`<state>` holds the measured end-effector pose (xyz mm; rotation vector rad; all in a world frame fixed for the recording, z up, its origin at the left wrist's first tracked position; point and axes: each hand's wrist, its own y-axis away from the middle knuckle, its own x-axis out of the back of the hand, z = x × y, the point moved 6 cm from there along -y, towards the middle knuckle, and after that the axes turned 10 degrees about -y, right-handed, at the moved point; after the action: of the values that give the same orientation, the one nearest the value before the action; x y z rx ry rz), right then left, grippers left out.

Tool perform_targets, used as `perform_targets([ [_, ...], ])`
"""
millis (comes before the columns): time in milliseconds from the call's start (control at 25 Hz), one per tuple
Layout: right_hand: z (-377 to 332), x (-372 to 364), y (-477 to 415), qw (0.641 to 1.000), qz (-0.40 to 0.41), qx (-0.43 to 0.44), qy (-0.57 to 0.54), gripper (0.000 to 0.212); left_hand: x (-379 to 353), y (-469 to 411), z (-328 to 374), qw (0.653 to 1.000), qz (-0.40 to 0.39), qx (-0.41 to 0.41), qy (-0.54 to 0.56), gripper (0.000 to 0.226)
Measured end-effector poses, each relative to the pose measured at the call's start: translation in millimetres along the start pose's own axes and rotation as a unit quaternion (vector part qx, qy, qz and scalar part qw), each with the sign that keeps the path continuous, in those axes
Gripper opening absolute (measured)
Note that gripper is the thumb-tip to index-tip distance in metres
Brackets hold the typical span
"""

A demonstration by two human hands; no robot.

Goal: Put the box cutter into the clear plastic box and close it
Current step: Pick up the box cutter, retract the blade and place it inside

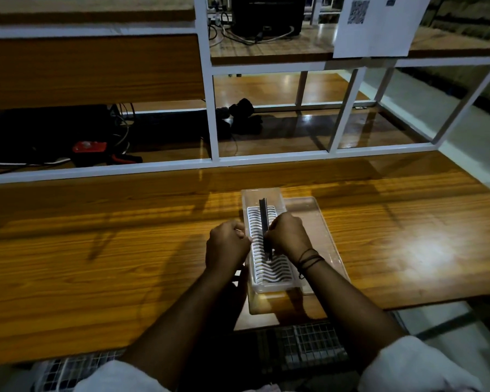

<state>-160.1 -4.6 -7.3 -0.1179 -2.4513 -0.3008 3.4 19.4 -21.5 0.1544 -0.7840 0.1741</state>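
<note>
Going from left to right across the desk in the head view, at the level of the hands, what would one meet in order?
Left hand → box cutter, lying over the white ridged insert in the clear plastic box → right hand → clear lid, flat on the wooden desk.

A glossy, orange-brown wood-grain tabletop (393, 222) carries a long clear plastic box (262, 193) holding a white ribbed insert. Touching the box's right side lies its flat clear plastic lid (320, 222).
</note>
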Motion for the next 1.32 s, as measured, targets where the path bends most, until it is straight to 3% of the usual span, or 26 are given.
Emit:
perform_targets([
  [240, -9.4, -15.0, 1.7, 0.995, -0.035, 0.008, 0.093, 0.023, 0.8, -0.8, -4.3, 0.997, -0.04, 0.067, 0.028, 0.024],
  [560, -11.2, -18.0, 2.0, 0.99, -0.026, 0.01, 0.136, 0.02, 0.1, 3.9, -6.2, 0.991, -0.062, 0.085, 0.077, 0.019],
  [760, -19.5, 0.8, 4.2, 0.991, 0.025, 0.056, 0.116, 0.013, -1.1, 2.8, -6.7, 0.986, -0.079, 0.101, 0.108, 0.019],
  [840, -11.1, 17.9, -4.2, 0.991, 0.053, 0.055, 0.105, 0.029, -1.9, 1.5, -7.5, 0.983, -0.083, 0.11, 0.118, 0.02],
  [1080, 50.3, 79.0, -16.8, 0.989, 0.14, -0.019, 0.05, 0.021, -4.5, -0.9, -9.9, 0.981, -0.096, 0.117, 0.121, 0.014],
  [1200, 76.4, 88.4, -11.3, 0.986, 0.13, -0.077, 0.065, 0.011, -6.1, -1.4, -9.1, 0.982, -0.099, 0.113, 0.117, 0.015],
  [1240, 84.7, 86.1, -9.9, 0.986, 0.111, -0.104, 0.066, 0.018, -6.5, -1.1, -9.1, 0.981, -0.101, 0.116, 0.12, 0.015],
  [1320, 97.6, 78.3, -5.8, 0.982, 0.076, -0.156, 0.077, 0.054, -5.6, 0.9, -8.7, 0.979, -0.104, 0.121, 0.13, 0.014],
])
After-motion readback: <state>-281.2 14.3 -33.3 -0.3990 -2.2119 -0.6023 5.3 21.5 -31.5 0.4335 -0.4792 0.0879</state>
